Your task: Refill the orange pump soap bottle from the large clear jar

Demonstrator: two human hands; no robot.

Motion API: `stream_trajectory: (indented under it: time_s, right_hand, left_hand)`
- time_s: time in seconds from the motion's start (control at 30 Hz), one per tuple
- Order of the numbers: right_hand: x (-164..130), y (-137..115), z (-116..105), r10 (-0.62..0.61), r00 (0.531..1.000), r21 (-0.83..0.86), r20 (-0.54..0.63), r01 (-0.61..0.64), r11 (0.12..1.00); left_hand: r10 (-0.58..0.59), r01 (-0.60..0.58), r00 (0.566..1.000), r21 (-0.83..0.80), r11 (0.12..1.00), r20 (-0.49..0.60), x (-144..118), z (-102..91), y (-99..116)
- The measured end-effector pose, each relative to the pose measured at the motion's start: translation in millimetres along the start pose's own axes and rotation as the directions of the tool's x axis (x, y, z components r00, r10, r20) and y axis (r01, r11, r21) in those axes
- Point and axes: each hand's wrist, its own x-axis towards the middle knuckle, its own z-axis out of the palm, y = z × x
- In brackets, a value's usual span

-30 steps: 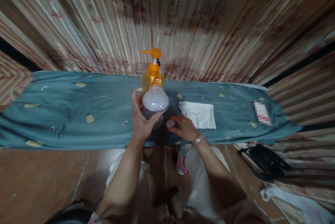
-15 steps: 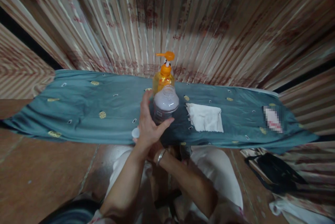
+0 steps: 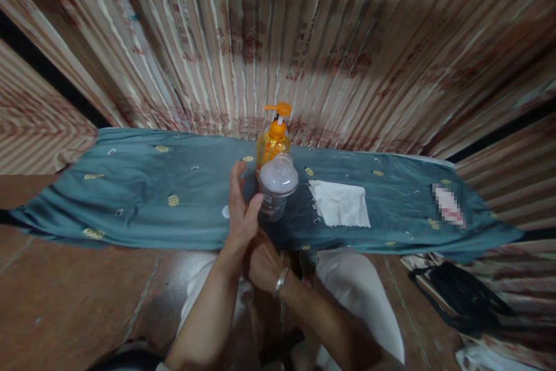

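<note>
A clear, wide-shouldered bottle [image 3: 278, 186] with an uncapped neck stands on the cloth-covered table. Beside it, on its left, is my left hand [image 3: 243, 212], open, thumb and fingers apart; the thumb tip is close to the bottle's side, and whether it touches I cannot tell. My right hand [image 3: 263, 264], with a silver bracelet at the wrist, crosses beneath my left wrist, its fingers mostly hidden. A small white round cap [image 3: 226, 212] shows at the left edge of my left hand, partly covered. Right behind the clear bottle stands a yellow pump bottle [image 3: 273, 142] with an orange pump head.
A folded white cloth [image 3: 340, 203] lies right of the bottles. Farther right is a pixelated pink-and-white item [image 3: 449, 206]. The teal tablecloth [image 3: 130, 186] hangs over the front edge. A pleated curtain [image 3: 278, 41] closes off the back. A black bag [image 3: 464, 296] sits low at the right.
My left hand has loosened from around the clear bottle and drawn off to its left. My right hand has pulled back toward me and to the right. The view has tilted slightly.
</note>
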Motion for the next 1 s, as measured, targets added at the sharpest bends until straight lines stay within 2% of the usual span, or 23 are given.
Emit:
stream_trajectory:
  time_s: [0.07,0.13,0.23,0.3,0.37,0.47,0.57,0.73,0.8,0.87,1.0]
  right_hand:
    - [-20,1,-18,0.086,0.996,-0.003,-0.005,-0.086,0.996]
    - [-41,3,-45,0.163,0.986,0.062,-0.029,-0.160,0.985]
    - [-53,10,-91,0.253,0.956,0.219,-0.151,-0.217,0.951]
    - [-44,18,-120,0.305,0.911,0.291,-0.276,-0.223,0.930]
    - [-22,28,-144,0.333,0.854,0.342,-0.401,-0.198,0.919]
    - [24,46,-166,0.273,0.774,0.361,-0.571,-0.062,0.930]
    - [72,65,-172,0.195,0.756,0.318,-0.625,0.019,0.948]
    - [133,82,-164,0.085,0.839,0.201,-0.538,0.030,0.979]
    - [146,84,-159,0.066,0.866,0.154,-0.495,0.013,0.988]
    - [152,84,-156,0.060,0.874,0.121,-0.482,-0.001,0.993]
    - [147,87,-153,0.079,0.849,0.146,-0.522,-0.002,0.989]
  left_hand:
    - [-0.047,0.046,0.998,-0.021,0.999,-0.045,6,-2.7,-7]
    - [-0.090,0.087,0.992,-0.039,0.995,-0.085,14,-3.7,-13]
    - [-0.154,0.146,0.982,-0.075,0.986,-0.113,32,0.7,-20]
    - [-0.177,0.165,0.977,-0.099,0.981,-0.120,49,7.5,-22]
    - [-0.194,0.178,0.975,-0.134,0.975,-0.109,67,15.5,-24]
    - [-0.219,0.202,0.973,-0.192,0.960,-0.074,89,24.5,-26]
    - [-0.251,0.233,0.967,-0.233,0.944,-0.051,95,26.6,-30]
    - [-0.335,0.317,0.942,-0.276,0.907,-0.018,86,26.5,-42]
    - [-0.353,0.341,0.935,-0.293,0.893,0.011,84,28.7,-45]
    - [-0.357,0.353,0.933,-0.313,0.882,0.045,83,31.5,-46]
    - [-0.377,0.382,0.923,-0.340,0.859,0.084,84,33.8,-52]
